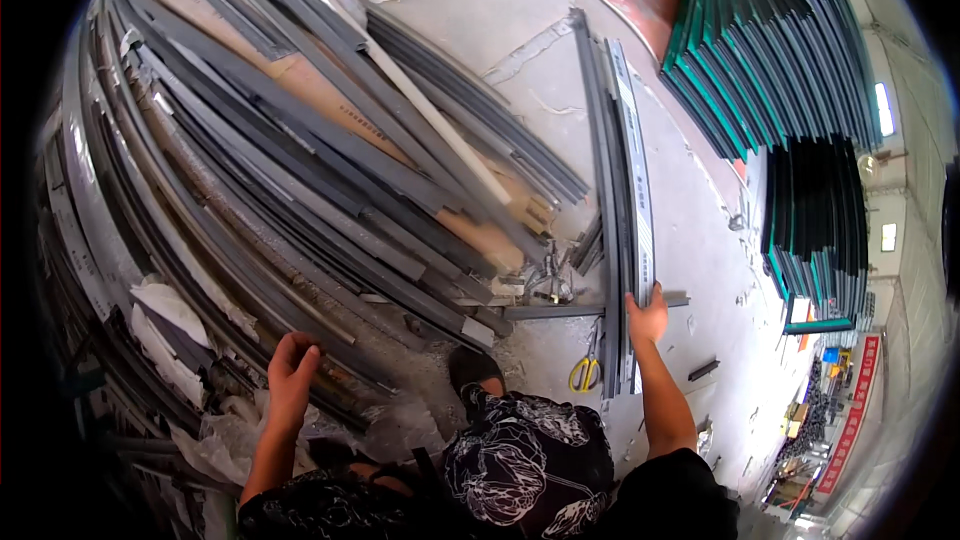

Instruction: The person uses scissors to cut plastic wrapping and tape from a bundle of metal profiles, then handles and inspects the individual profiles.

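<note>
My right hand (648, 320) is closed around the near part of a long metal profile with a white printed face (634, 180), thumb on its left side and fingers on its right. Beside it, on the left, run dark grey profiles (600, 140), roughly parallel. My left hand (290, 372) is over the near edge of a large pile of long grey profiles (330, 170). Its fingers are loosely curled toward the thumb, with nothing visible in them. Scissors with yellow handles (585, 374) lie on the floor, left of the profile in my right hand.
A short dark bar (560, 311) lies crosswise under the long profiles. Crumpled plastic film (225, 440) and torn wrapping (170, 325) are near my left arm. Stacks of dark frames with green edges (760, 60) stand at right. A small dark offcut (704, 370) is on the floor.
</note>
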The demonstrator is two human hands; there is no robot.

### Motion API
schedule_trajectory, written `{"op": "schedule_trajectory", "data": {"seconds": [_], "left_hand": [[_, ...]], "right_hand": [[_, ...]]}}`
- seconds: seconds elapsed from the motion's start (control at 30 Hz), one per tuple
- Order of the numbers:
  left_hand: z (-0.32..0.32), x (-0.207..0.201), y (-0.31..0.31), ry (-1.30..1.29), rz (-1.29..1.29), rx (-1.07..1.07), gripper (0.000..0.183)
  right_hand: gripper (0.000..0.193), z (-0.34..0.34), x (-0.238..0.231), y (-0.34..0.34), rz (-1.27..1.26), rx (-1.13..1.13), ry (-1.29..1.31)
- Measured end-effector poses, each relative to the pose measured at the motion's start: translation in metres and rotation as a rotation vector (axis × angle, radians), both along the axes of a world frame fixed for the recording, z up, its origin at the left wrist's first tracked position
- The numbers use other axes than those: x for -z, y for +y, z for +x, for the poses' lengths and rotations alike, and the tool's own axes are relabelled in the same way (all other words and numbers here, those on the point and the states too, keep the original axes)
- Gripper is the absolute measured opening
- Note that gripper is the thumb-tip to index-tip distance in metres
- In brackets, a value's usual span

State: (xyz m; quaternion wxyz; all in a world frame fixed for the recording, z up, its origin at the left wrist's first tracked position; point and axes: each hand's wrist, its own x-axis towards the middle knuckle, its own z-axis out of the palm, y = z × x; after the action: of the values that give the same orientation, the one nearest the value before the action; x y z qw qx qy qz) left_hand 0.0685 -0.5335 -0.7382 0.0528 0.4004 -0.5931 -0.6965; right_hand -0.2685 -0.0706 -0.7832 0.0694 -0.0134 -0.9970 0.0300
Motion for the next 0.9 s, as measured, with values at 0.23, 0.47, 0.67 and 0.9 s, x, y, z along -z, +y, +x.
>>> {"op": "schedule_trajectory", "data": {"seconds": [0.23, 0.47, 0.67, 0.9], "left_hand": [[-0.030, 0.020, -0.022, -0.179, -0.709, 0.241, 0.022], [-0.069, 0.045, -0.067, -0.050, -1.361, 0.516, 0.032], [-0.092, 0.073, -0.056, 0.033, -1.498, 0.755, 0.039], [-0.082, 0.057, -0.044, -0.035, -1.359, 0.650, 0.041]], "right_hand": [[0.074, 0.009, 0.022, 0.046, 0.092, 0.004, -0.084], [0.039, 0.029, -0.018, -0.119, -0.324, -0.573, -0.165], [0.035, 0.127, -0.027, -0.248, -0.362, -1.236, -0.374], [0.070, 0.159, -0.006, -0.255, -0.160, -1.107, -0.469]]}}
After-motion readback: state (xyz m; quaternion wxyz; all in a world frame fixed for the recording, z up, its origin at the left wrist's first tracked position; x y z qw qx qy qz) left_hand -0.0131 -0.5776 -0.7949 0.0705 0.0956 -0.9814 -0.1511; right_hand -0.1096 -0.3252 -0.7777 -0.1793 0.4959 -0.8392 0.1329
